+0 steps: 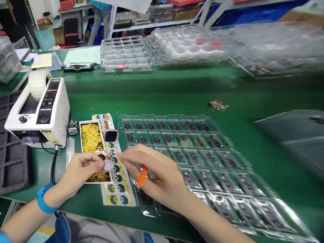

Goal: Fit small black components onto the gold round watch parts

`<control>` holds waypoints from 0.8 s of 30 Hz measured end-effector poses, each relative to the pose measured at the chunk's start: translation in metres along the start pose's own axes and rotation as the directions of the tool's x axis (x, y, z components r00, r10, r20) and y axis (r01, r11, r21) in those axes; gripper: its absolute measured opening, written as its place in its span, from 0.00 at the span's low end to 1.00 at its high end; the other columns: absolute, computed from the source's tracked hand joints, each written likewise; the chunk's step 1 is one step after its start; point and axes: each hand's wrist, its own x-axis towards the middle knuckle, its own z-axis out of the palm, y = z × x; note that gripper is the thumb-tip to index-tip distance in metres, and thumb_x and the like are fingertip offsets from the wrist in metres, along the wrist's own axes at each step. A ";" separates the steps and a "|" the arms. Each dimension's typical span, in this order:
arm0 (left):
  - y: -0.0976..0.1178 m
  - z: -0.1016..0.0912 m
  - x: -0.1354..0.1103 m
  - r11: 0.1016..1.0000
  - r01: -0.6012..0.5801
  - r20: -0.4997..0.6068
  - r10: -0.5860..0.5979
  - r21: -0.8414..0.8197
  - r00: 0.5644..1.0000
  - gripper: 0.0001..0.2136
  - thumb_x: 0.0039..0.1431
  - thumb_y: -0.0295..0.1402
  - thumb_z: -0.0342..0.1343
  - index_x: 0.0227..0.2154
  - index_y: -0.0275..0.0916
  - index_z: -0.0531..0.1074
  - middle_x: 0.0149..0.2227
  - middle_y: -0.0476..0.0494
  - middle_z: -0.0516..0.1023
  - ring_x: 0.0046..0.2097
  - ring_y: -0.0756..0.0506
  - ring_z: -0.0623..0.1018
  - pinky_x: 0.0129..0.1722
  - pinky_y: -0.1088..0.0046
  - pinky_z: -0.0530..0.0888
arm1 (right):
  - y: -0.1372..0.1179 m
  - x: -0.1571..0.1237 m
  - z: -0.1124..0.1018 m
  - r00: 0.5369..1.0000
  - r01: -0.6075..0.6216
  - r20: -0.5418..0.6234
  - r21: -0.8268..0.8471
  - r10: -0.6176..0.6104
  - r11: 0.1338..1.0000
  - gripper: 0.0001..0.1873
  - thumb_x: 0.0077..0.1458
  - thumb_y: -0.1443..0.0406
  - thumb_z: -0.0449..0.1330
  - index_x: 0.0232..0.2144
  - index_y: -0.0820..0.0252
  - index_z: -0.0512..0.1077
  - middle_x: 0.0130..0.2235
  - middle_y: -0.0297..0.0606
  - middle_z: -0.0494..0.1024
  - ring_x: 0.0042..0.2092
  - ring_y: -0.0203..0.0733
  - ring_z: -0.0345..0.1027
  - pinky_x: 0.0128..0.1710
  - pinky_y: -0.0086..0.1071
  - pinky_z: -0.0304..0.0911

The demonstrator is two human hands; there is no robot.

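My left hand (80,170) pinches a small round watch body (105,160) over a white box of yellow rubber bands (92,138). My right hand (153,176) is closed round an orange tool (142,176), its fingertips reaching toward the watch body. Both hands hover above a sheet of green and yellow stickers (119,188). A square smartwatch (110,134) lies just behind them. To the right lies a clear plastic tray (233,190) holding several dark watch parts.
A white tape dispenser (41,111) stands at the left, beside a black foam tray (6,151). Clear blister trays (127,53) are stacked along the table's far side. A small brown item (218,105) lies on the green mat. People stand in the background.
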 end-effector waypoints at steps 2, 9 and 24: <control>-0.001 0.000 0.000 0.998 0.044 0.017 -0.043 -0.049 0.999 0.11 0.45 0.37 0.69 0.20 0.35 0.76 0.23 0.51 0.74 0.28 0.53 0.74 0.34 0.79 0.73 | 0.005 -0.001 0.000 0.979 0.203 0.037 -0.220 -0.200 0.954 0.13 0.57 0.76 0.52 0.41 0.58 0.70 0.34 0.38 0.75 0.29 0.36 0.65 0.24 0.28 0.61; -0.003 0.001 -0.001 0.991 -0.038 0.154 0.057 -0.129 0.986 0.11 0.57 0.29 0.60 0.42 0.47 0.78 0.43 0.50 0.78 0.45 0.50 0.78 0.46 0.74 0.77 | -0.002 -0.003 0.004 0.990 -0.051 -0.130 -0.015 0.049 0.999 0.09 0.59 0.74 0.56 0.37 0.57 0.72 0.36 0.38 0.74 0.36 0.36 0.69 0.31 0.29 0.66; -0.013 0.000 -0.008 0.940 -0.189 0.209 0.132 0.283 0.969 0.23 0.64 0.26 0.49 0.61 0.44 0.62 0.39 0.45 0.78 0.48 0.45 0.77 0.53 0.66 0.73 | -0.001 0.004 0.007 0.764 -0.619 0.127 0.422 0.632 0.663 0.06 0.49 0.64 0.61 0.22 0.56 0.75 0.33 0.35 0.71 0.33 0.37 0.66 0.33 0.32 0.65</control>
